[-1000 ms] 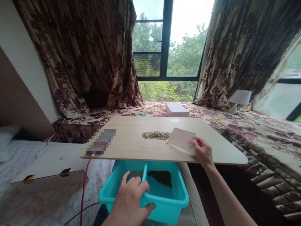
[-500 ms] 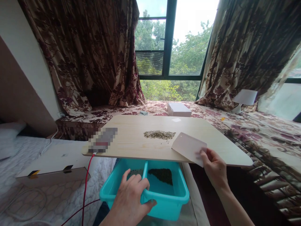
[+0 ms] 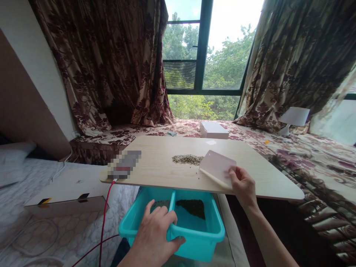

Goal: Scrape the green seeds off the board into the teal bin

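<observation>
Plastic sheet in my right hand, teal bin in my left

My right hand (image 3: 244,185) pinches a translucent plastic sheet (image 3: 218,167) by its near right corner, thumb and fingers closed on it. The sheet tilts over the wooden board (image 3: 155,172), its far edge at the right end of a pile of speckled grains (image 3: 187,159), toward ten o'clock from that hand; I can't tell if they touch. A few grains lie loose just nearer me.

My left hand (image 3: 157,227) grips the teal bin (image 3: 198,244) at its divider and near wall, fingers partly spread. Dark grains (image 3: 193,208) lie in the right compartment, at two o'clock from it; a blurred-out device (image 3: 126,163) is on the board at eleven.
</observation>
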The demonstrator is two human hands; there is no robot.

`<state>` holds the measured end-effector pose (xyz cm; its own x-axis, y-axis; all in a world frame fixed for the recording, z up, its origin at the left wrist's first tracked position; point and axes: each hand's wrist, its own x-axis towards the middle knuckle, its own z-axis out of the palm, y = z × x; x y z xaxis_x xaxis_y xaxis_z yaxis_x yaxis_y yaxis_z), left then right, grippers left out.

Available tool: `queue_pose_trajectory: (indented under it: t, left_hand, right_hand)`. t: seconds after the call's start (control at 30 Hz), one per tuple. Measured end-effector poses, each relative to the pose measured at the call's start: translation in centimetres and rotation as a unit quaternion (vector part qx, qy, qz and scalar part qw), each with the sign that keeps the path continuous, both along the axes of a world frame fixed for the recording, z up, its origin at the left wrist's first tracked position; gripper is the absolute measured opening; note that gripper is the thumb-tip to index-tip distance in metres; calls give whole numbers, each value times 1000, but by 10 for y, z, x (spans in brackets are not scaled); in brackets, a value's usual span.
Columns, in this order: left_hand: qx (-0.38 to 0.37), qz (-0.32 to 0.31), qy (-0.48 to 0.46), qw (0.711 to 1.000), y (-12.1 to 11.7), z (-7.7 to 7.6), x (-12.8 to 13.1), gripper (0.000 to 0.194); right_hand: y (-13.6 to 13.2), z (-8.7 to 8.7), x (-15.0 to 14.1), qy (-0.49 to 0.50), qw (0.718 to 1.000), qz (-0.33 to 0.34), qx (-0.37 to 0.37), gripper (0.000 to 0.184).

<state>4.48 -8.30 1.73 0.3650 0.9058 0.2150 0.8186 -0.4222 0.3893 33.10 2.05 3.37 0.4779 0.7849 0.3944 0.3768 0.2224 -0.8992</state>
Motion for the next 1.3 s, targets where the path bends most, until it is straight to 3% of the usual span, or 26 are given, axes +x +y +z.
queue_pose_trajectory:
  t: [0.6,0.77,1.03,1.2,1.3]
  left_hand:
    - [-21,19,-1,1000,2,5,-6,20]
    - [-29,29,-3,999,0,9,-8,20]
    - [-21,56,-3,998,-5,17,-9,21]
    - [-26,59,-6,998,-4,19,-10,22]
    - [-25,59,-6,998,-5,20,-10,22]
  right_hand:
    - [25,8,-24,-3,992,123,0,31]
    - [15,13,-21,-9,986,163,-32,31]
    - [-7,11,2,-10,995,84,-42,30]
    - [-25,11,-7,16,985,154,-76,33]
    - [-20,16,-15,15,989,140,-54,31]
